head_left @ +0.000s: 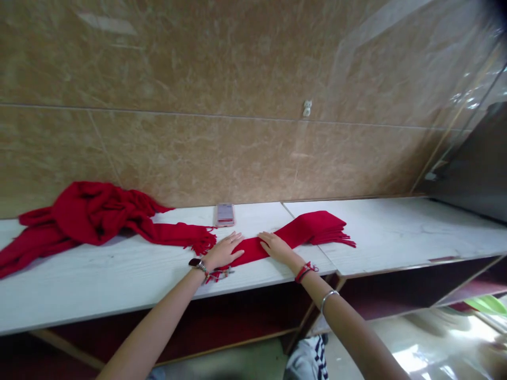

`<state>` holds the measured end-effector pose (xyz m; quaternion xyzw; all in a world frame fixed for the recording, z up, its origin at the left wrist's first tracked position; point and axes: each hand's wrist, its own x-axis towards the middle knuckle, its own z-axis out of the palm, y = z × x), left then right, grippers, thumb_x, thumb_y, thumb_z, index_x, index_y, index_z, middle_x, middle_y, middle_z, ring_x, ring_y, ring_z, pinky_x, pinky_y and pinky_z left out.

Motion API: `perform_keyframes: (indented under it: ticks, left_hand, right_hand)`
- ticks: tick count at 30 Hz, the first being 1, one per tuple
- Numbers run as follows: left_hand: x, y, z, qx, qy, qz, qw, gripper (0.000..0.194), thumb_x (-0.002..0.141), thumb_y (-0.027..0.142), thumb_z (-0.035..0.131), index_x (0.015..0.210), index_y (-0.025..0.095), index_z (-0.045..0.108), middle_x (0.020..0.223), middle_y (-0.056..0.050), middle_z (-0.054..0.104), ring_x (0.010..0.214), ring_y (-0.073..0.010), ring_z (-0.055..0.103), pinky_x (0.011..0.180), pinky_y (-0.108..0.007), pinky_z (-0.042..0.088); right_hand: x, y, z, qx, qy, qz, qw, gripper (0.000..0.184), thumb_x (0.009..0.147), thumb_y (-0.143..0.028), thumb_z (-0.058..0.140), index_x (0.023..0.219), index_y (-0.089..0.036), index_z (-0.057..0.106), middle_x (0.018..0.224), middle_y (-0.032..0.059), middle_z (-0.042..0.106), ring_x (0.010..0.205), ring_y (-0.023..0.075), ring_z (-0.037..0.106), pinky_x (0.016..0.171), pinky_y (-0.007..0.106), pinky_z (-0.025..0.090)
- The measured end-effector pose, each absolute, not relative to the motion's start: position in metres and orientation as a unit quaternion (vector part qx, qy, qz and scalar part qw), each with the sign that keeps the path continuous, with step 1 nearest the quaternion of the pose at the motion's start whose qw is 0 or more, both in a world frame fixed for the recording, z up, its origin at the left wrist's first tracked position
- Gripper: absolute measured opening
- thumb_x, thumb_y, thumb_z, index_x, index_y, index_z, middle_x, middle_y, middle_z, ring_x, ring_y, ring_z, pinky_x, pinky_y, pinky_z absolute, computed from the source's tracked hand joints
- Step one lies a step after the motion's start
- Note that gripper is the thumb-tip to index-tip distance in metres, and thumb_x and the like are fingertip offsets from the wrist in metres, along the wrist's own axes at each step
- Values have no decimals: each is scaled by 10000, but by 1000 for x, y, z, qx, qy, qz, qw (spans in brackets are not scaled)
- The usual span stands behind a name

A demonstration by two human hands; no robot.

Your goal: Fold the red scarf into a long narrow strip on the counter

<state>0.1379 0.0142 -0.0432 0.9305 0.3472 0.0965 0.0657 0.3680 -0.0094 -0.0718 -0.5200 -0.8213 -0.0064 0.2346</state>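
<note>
A red fringed scarf [253, 250] lies flat in a narrow strip on the white counter, its right part stacked in several layers with the fringe toward the right. My left hand [222, 252] rests on the strip's left end, fingers stretched out and thumb apart. Flat on the middle of the same strip lies my right hand [275, 247], also with fingers extended. Both palms press down without gripping the cloth. To the left, a second red scarf [91, 214] sits in a loose, crumpled heap, its fringed end close to my left hand.
A phone [225, 215] lies by the wall behind my left hand. The white counter [130, 279] has a seam right of centre and shelves beneath. A small white cat figure [307, 108] is on the tiled wall. A dark appliance-like block [479, 169] stands at far right.
</note>
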Motion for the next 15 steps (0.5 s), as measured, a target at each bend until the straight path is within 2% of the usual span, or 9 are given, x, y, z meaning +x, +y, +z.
perform_keyframes:
  ticks: [4, 7, 11, 15]
  left_hand:
    - [136, 14, -45, 941, 318, 104, 57, 455, 893, 374, 361, 1331, 253, 382, 1436, -3, 300, 1330, -159, 219, 1078, -311, 197]
    - [136, 14, -45, 944, 312, 97, 51, 441, 894, 354, 353, 1307, 217, 425, 1402, -17, 365, 1320, -164, 246, 1076, -317, 205]
    - [137, 11, -42, 941, 321, 89, 59, 528, 878, 434, 375, 1336, 172, 377, 1390, -57, 382, 1308, -169, 274, 1066, -311, 223]
    - [136, 9, -38, 941, 326, 66, 67, 648, 827, 532, 435, 1349, 159, 350, 1404, -84, 353, 1318, -189, 253, 1067, -318, 212]
  right_hand:
    - [368, -13, -69, -505, -828, -3, 244, 389, 900, -238, 338, 1227, -120, 514, 1274, 150, 509, 1225, 221, 410, 1018, 430, 324]
    - [364, -19, -64, -461, -856, 13, 236, 409, 902, -293, 355, 1255, -137, 493, 1317, 129, 471, 1267, 214, 349, 1041, 424, 285]
    - [358, -24, -59, -433, -879, 24, 196, 433, 893, -324, 380, 1277, -146, 472, 1324, 124, 464, 1258, 213, 363, 1039, 410, 284]
    - [360, -22, -63, -472, -862, 9, 184, 428, 872, -227, 368, 1282, -145, 465, 1339, 126, 445, 1247, 211, 379, 1036, 417, 283]
